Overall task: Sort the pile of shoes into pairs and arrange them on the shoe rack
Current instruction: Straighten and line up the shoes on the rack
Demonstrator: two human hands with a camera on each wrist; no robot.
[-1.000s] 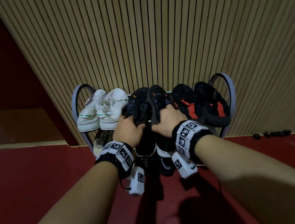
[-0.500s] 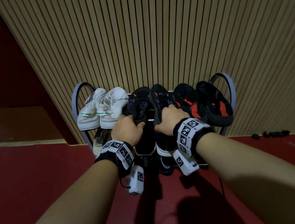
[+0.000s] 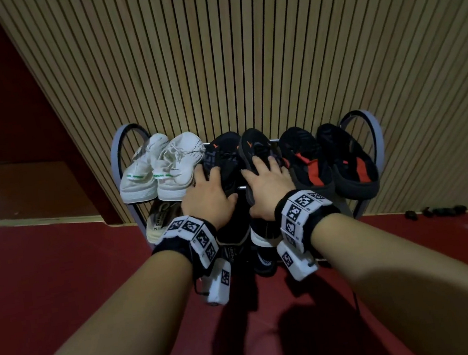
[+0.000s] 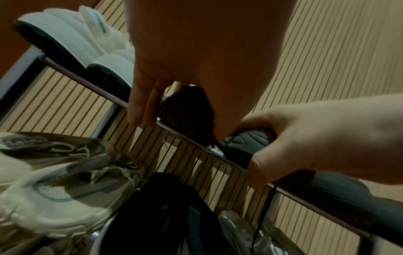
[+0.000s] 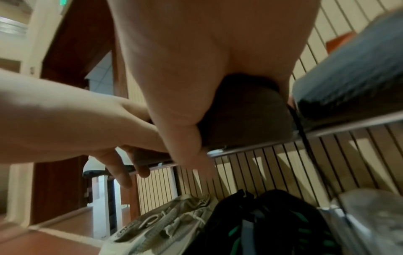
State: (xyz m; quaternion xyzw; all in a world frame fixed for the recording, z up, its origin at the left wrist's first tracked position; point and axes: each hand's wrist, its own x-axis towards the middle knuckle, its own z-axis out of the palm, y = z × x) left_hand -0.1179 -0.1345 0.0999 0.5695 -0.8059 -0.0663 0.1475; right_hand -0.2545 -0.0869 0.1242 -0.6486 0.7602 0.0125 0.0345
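A pair of black sneakers with orange marks sits mid-row on the top shelf of the shoe rack [image 3: 375, 137]. My left hand [image 3: 209, 197] lies over the left black sneaker [image 3: 222, 152] and holds its heel [image 4: 187, 107] between thumb and fingers. My right hand [image 3: 268, 185] covers the right black sneaker [image 3: 255, 145]; its thumb curls under the grey sole [image 4: 246, 143] while its fingers lie over the top. A white pair [image 3: 164, 167] stands to the left and a black and red pair [image 3: 327, 158] to the right.
On the lower shelf lie a beige and grey sneaker [image 4: 65, 189], a black shoe with green marks [image 4: 165, 215] and a pale shoe [image 4: 240, 229]. The rack stands against a slatted wooden wall [image 3: 241, 45] on red floor [image 3: 48, 271]. Small dark objects [image 3: 435, 211] lie at the right.
Both hands have slid forward along the black sneakers, and their fingers have stretched out from a tight curl at the heels. The black pair sits slightly further back.
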